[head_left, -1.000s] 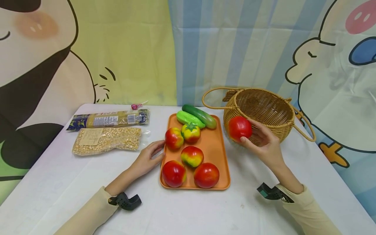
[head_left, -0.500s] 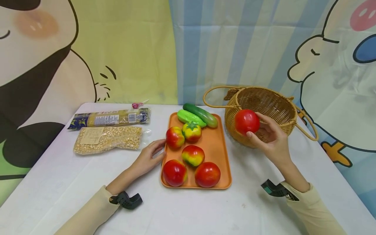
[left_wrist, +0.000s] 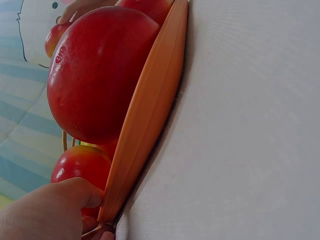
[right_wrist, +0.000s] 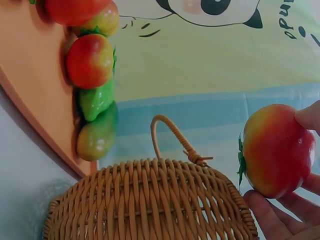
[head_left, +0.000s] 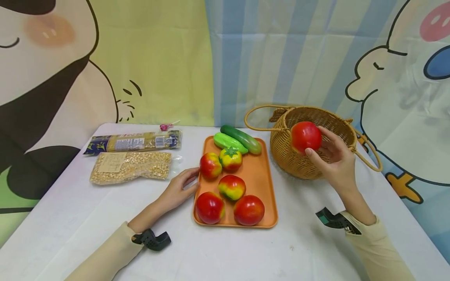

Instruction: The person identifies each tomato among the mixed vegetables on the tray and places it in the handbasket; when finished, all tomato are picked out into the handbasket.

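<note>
My right hand (head_left: 339,164) holds a red toy tomato (head_left: 306,137) between thumb and fingers, raised in front of the wicker basket (head_left: 291,158). In the right wrist view this tomato (right_wrist: 277,150) shows a yellow side and green leaves. My left hand (head_left: 181,189) is at the left edge of an orange tray (head_left: 256,175); in the left wrist view the thumb (left_wrist: 82,192) lies on its rim and the fingertips sit lower, partly hidden. Several red-yellow tomatoes (head_left: 232,187), a light green vegetable (head_left: 230,143) and a dark green cucumber (head_left: 242,139) lie on the tray.
Left of the tray lie a bag of corn kernels (head_left: 137,167), a long noodle packet (head_left: 133,142) and a lollipop (head_left: 166,127). The basket's looped handles (head_left: 251,117) stick out at both sides. A printed curtain (head_left: 165,70) hangs behind the table.
My right hand has carried the tomato up and to the right, from the basket's left front toward its opening. My left hand stays at the tray's edge.
</note>
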Available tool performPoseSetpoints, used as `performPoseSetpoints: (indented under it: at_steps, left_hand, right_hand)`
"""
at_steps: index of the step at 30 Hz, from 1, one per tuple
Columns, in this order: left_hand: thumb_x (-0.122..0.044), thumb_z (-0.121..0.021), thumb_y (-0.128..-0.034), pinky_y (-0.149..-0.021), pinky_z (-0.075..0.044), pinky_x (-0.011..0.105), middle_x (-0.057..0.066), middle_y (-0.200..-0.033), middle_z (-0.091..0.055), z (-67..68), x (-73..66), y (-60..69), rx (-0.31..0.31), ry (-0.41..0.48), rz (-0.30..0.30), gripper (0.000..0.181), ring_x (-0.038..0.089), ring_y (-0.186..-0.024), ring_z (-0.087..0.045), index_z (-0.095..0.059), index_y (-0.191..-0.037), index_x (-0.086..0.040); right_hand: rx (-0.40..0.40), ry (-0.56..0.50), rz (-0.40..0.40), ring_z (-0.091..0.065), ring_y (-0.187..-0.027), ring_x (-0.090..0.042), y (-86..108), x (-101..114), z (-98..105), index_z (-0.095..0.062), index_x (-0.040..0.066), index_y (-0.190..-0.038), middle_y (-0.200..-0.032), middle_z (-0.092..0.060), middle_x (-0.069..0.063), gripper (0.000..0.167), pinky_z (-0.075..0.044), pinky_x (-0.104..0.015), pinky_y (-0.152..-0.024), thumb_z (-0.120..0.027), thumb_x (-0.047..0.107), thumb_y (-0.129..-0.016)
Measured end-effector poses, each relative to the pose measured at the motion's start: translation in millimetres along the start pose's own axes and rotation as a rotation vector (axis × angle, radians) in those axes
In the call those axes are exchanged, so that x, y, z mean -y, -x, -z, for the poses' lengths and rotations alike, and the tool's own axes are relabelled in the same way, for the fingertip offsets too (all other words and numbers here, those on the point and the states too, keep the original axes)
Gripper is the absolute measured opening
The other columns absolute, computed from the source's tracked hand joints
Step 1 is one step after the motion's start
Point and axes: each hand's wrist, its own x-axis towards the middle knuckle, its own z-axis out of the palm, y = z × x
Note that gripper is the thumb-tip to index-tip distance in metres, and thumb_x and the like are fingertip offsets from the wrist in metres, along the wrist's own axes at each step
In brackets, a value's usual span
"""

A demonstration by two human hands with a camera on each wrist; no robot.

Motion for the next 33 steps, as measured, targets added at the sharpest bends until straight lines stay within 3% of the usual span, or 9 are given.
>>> performPoseSetpoints:
  at_steps: [13,21,26,30,33]
  left_hand:
    - [0.001,-0.061,-0.093,-0.108,-0.041,0.04,0.028,-0.143,-0.043,0.2,0.9,1.9,-0.005,-0.006,0.001,0.051,0.04,-0.135,-0.042,-0.042,-0.139,0.012]
    - [0.002,-0.061,-0.0927,-0.107,-0.041,0.039,0.028,-0.143,-0.044,0.8,-3.1,-1.1,0.0,-0.021,-0.004,0.051,0.04,-0.135,-0.043,-0.042,-0.139,0.012]
    - [0.001,-0.061,-0.0931,-0.107,-0.041,0.04,0.028,-0.143,-0.043,0.7,-2.4,-1.3,0.003,-0.022,0.002,0.051,0.04,-0.135,-0.043,-0.042,-0.139,0.012]
    - [0.0,-0.061,-0.0934,-0.108,-0.041,0.04,0.027,-0.143,-0.043,0.0,0.4,-1.1,0.004,-0.02,0.01,0.051,0.039,-0.135,-0.042,-0.042,-0.139,0.011]
    - [0.0,-0.061,-0.0934,-0.108,-0.04,0.04,0.027,-0.143,-0.043,0.1,0.9,-1.3,0.001,-0.015,0.013,0.051,0.039,-0.135,-0.042,-0.042,-0.139,0.011]
  right_hand:
    - [-0.029,0.09,-0.09,-0.064,-0.099,-0.002,-11.1,-11,7,-0.056,0.002,-0.136,-0.128,-0.06,0.005,0.058,-0.051,-0.009,-0.086,-0.068,-0.014,-0.081]
    - [-0.022,0.179,-0.101,-0.063,-0.097,0.003,-22.0,-15,14,-0.058,0.004,-0.134,-0.124,-0.062,0.007,0.055,-0.05,-0.007,-0.084,-0.071,-0.006,-0.082]
    - [0.007,0.268,-0.111,-0.06,-0.094,0.008,-29.7,-19,17,-0.058,0.005,-0.135,-0.126,-0.062,-0.004,0.056,-0.049,-0.004,-0.083,-0.075,0.0,-0.082]
    - [0.066,0.325,-0.124,-0.056,-0.091,0.014,-35.7,-22,20,-0.056,0.003,-0.135,-0.129,-0.059,-0.02,0.056,-0.047,-0.002,-0.081,-0.076,0.006,-0.083]
    - [0.119,0.36,-0.116,-0.054,-0.089,0.019,-39.8,-22,21,-0.056,0.003,-0.135,-0.128,-0.059,-0.024,0.056,-0.046,0.0,-0.079,-0.077,0.01,-0.083]
